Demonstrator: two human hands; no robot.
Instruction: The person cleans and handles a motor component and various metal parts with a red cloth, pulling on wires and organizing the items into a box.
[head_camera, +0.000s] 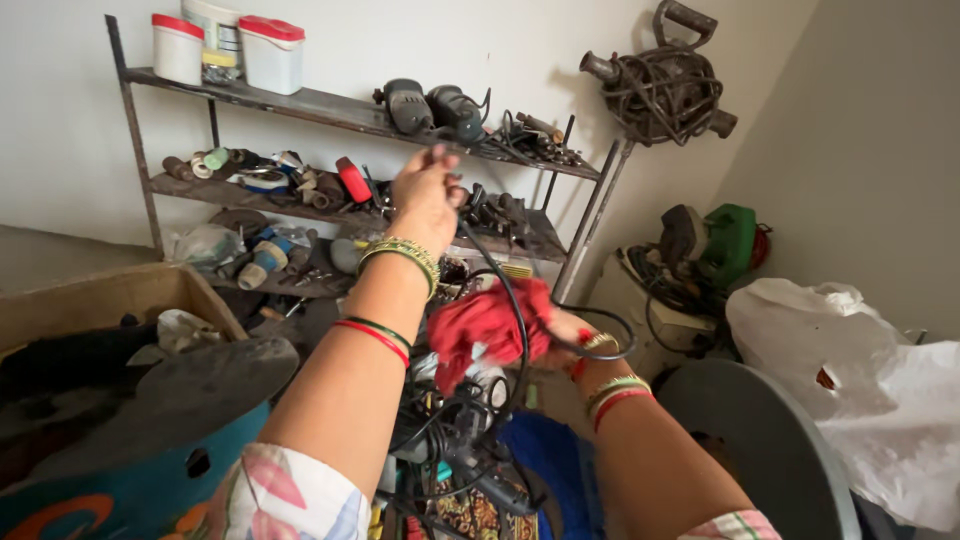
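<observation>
Two hands are up in front of us. Our left hand (425, 195) is raised toward twelve o'clock, fingers pinched together on the upper end of a black cord (505, 290). From that grip the cord drops in a curve toward five o'clock, passes across a red rag (485, 325) and loops out to the right near our right wrist. Our right hand (560, 330) sits lower, at about three o'clock from the left forearm; it is closed around the rag, which covers most of the fingers, and the cord runs through the same grip. Both wrists carry bangles.

Below the hands, at six o'clock, we see a tangle of more black cable and a power tool (470, 455), partly hidden by our arms. Beyond the left hand stands a metal rack (330, 105) against the wall: white tubs with red lids on its top shelf at eleven o'clock, two drills (430, 108) just above the raised hand, and small parts, rolls and fittings crowded on the lower shelves.

At nine o'clock sits a cardboard box (110, 295) with a dark round lid (200, 385) leaning over a painted drum. At two o'clock a coil of old cable (660, 90) hangs on the wall. At four o'clock lie a white plastic sheet (860, 390) and a grey disc (760, 440).
</observation>
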